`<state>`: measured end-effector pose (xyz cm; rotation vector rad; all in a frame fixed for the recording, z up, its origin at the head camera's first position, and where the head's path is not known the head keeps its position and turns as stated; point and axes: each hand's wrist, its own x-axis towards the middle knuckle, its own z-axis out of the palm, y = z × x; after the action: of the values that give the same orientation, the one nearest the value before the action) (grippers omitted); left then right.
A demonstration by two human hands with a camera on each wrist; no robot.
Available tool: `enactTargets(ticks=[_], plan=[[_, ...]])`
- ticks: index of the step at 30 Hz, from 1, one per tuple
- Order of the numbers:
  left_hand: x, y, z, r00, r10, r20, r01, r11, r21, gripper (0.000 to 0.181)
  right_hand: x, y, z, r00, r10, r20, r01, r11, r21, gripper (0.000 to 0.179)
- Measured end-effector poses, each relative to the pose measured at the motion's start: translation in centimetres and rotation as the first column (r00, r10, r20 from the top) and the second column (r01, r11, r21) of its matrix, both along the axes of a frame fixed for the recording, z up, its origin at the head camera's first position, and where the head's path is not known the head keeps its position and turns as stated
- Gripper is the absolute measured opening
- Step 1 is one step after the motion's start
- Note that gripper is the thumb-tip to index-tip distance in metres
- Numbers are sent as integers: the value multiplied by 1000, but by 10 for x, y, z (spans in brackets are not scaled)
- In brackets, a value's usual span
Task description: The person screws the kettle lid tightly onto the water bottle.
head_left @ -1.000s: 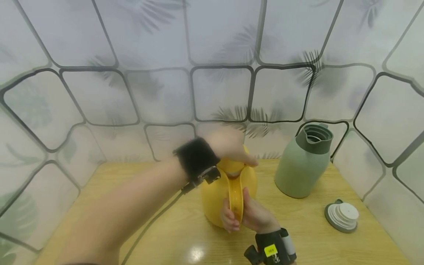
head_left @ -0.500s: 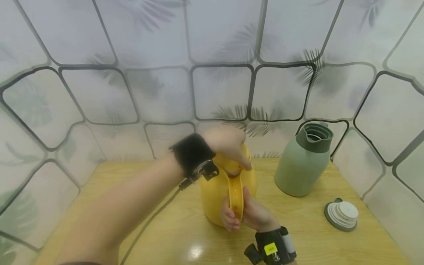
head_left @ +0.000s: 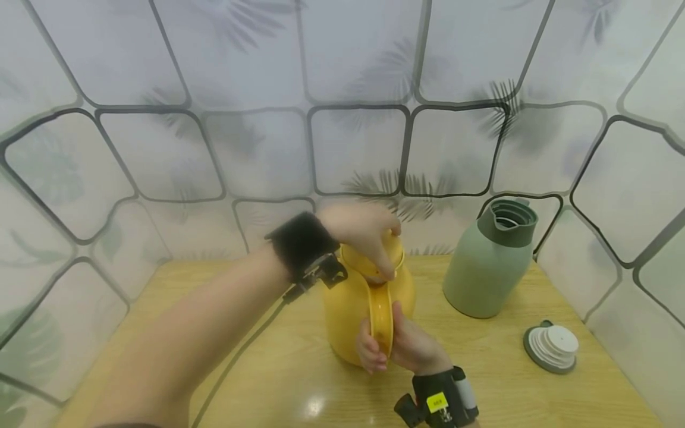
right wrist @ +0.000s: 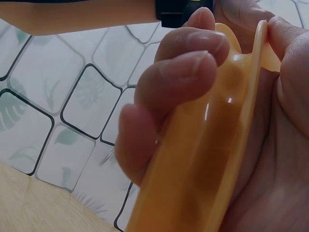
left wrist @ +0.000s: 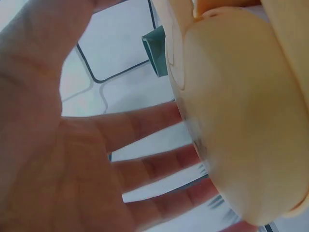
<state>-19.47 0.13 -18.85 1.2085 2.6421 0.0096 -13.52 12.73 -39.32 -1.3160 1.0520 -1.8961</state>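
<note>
Head view: a rounded yellow plastic jug (head_left: 345, 321) stands midway between the pale wooden surface (head_left: 267, 380)'s side edges, right hand (head_left: 409, 348) clamping fingers round its handle (head_left: 381, 318), left hand (head_left: 364, 229) likewise round its yellow lid (head_left: 357, 257); a slack handle grip could let lid pressure tip it.

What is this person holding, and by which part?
A yellow jug: the right fingers wrap around its handle, while the left fingers clasp its top.

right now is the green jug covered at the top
No, the head view shows the green jug open at the top, while a white-and-grey stopper lies on the table to the right.
</note>
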Motion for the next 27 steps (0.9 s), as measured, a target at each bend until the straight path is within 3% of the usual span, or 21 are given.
enactTargets(ticks=[11, 19, 27], plan=[[-6, -9, 0, 995, -104, -4, 103, 994, -29, 71, 0, 0, 1, 1000, 14, -5, -14, 1000, -6, 68], [-13, -13, -3, 981, -187, 44, 187, 982, -11, 73, 2, -1, 1, 1000, 11, 0, -11, 1000, -7, 67], [-14, -14, -1, 984, -152, 96, 154, 988, -14, 78, 1, -1, 1, 1000, 6, 7, -6, 1000, -4, 67]])
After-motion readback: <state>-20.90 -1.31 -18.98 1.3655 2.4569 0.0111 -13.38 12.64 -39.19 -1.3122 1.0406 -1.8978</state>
